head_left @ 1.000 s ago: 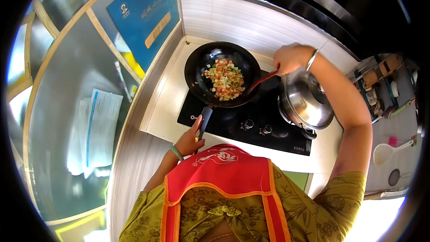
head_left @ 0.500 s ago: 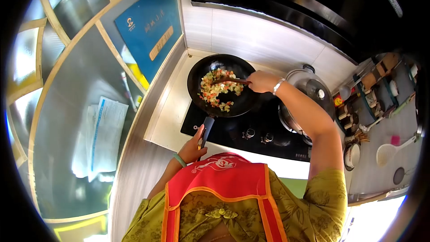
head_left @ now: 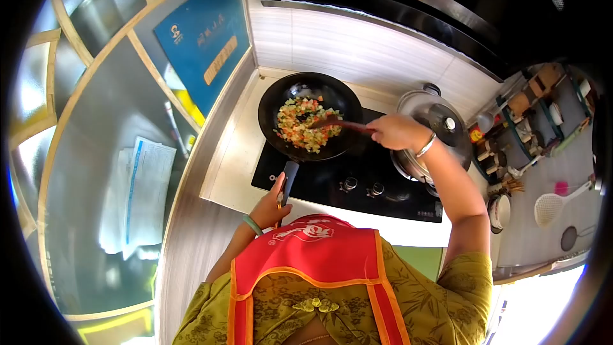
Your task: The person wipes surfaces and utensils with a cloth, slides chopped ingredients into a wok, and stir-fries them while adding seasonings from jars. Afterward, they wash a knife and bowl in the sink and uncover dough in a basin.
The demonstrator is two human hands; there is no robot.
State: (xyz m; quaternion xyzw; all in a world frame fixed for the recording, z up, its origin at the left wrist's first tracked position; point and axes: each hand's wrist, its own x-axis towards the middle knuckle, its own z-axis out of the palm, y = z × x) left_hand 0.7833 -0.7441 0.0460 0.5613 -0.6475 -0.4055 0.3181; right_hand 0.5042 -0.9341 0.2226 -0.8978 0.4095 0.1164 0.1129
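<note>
A black wok (head_left: 345, 105) stands on the left part of the cooktop, its handle (head_left: 290, 176) pointing toward me. My left hand (head_left: 271, 206) is closed around that handle. Inside the wok lies a heap of diced vegetables (head_left: 297, 121) in pale, green and orange-red pieces. My right hand (head_left: 401, 134), a bracelet at its wrist, grips the end of a brown wooden spatula (head_left: 351, 125). The spatula's blade rests in the right side of the diced food, partly covered by it.
A lidded pot (head_left: 440, 121) stands right of the wok on the black glass cooktop (head_left: 313, 182), close to my right forearm. Two knobs (head_left: 361, 186) sit at the cooktop's front. A range hood (head_left: 383, 6) hangs above. Utensils, including a white skimmer (head_left: 549, 209), hang at the right.
My right hand has moved right and toward me, drawing the spatula blade to the right side of the food. The diced pieces are gathered closer together. My left hand keeps its hold.
</note>
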